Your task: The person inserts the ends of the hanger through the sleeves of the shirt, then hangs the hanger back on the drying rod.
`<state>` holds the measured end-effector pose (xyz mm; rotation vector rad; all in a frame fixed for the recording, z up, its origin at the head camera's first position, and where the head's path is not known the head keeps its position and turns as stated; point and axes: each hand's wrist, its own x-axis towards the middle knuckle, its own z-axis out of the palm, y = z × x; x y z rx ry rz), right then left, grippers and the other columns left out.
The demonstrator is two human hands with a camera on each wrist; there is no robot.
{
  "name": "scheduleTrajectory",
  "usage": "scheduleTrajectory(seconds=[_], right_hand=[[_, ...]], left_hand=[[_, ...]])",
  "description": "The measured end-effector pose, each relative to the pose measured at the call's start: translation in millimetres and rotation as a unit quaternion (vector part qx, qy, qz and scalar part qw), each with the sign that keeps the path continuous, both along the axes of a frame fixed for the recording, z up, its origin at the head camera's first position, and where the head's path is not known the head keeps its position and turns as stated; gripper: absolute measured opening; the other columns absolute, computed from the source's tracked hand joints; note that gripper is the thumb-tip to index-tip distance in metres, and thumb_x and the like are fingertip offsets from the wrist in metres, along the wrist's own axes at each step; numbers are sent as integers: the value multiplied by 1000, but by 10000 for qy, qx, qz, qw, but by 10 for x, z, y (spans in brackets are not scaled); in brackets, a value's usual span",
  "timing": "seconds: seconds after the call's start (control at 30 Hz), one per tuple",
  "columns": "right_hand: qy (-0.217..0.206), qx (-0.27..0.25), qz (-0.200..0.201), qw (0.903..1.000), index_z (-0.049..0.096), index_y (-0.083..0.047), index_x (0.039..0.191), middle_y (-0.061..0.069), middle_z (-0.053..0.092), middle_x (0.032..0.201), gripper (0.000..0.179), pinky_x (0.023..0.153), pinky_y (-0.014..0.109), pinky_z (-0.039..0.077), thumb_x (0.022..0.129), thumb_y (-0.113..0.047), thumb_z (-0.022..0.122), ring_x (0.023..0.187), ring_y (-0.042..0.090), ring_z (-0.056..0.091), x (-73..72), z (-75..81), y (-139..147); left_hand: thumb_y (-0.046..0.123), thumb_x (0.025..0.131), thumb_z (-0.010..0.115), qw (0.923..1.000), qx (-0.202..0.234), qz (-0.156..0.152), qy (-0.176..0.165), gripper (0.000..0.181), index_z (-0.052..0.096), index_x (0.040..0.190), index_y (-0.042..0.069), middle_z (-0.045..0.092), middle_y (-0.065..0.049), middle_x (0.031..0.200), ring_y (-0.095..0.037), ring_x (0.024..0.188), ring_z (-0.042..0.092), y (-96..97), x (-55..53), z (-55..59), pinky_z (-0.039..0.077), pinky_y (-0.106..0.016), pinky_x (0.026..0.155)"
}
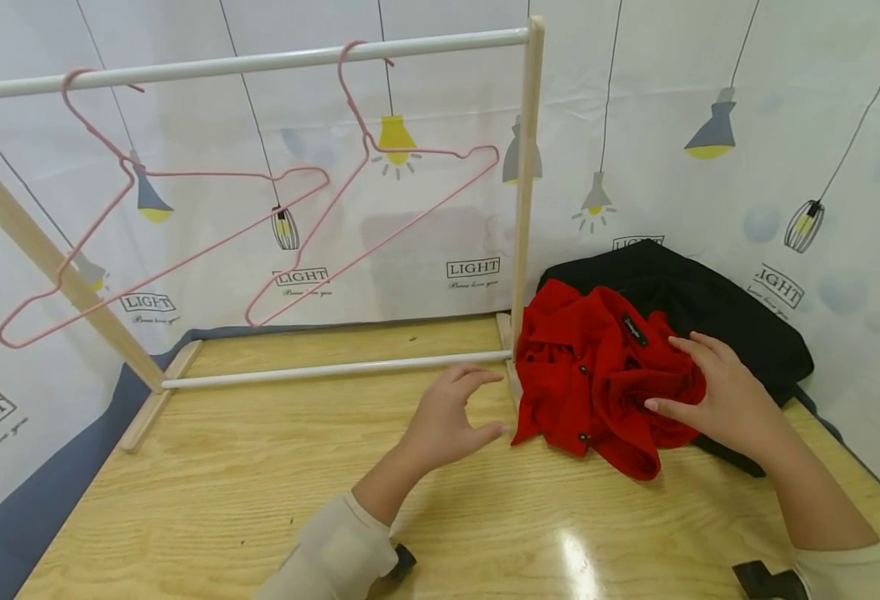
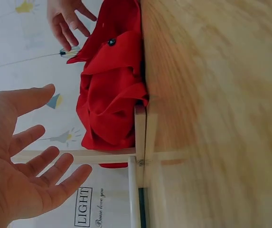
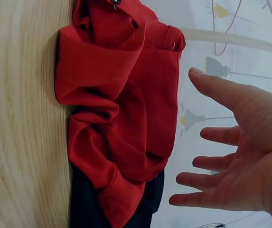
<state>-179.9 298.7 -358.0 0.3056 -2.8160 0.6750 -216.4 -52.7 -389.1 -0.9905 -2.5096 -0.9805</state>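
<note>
A crumpled red garment [image 1: 567, 333] with dark buttons and a black label lies in a heap at the right of the table. My left hand [image 1: 451, 421] is in the air to the left of it, fingers spread and slightly bent, holding nothing. On the other side, my right hand [image 1: 732, 400] hovers with thumb and fingers apart, overlapping the garment's right edge in the head view. The right wrist view shows that hand [image 3: 240, 156] with a visible gap from the red cloth [image 3: 159, 95]. In the left wrist view, the left palm [image 2: 12, 166] likewise stands apart from it.
Behind the garment lies a black cloth item [image 1: 740, 317]. A rack with a white top rail [image 1: 260, 64] and wooden posts [image 1: 527, 183] stands at the back left. Two pink hangers, one on the left [image 1: 177, 267] and another [image 1: 410, 223], hang from the rail above the wooden table [image 1: 260, 467].
</note>
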Motion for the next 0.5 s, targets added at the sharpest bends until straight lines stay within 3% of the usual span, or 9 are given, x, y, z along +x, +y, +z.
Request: scheduleTrajectory(seconds=[0.3, 0.5], right_hand=[[-555, -96, -36, 9984, 32, 13, 142, 40, 30, 140, 95, 93, 72, 33, 80, -42, 78, 126, 57, 27, -199, -64, 120], [-781, -137, 120, 9968, 30, 17, 141, 41, 33, 137, 96, 94, 69, 35, 81, -40, 78, 123, 56, 31, -332, -104, 175]], left_hand=[[25, 78, 82, 9954, 206, 31, -931, 57, 62, 129, 8, 60, -8, 123, -27, 105, 59, 216, -224, -75, 52, -23, 72], [28, 79, 81, 9884, 235, 140, -1492, 59, 60, 132, 13, 56, -7, 130, -30, 110, 60, 392, -349, -118, 50, -31, 82]])
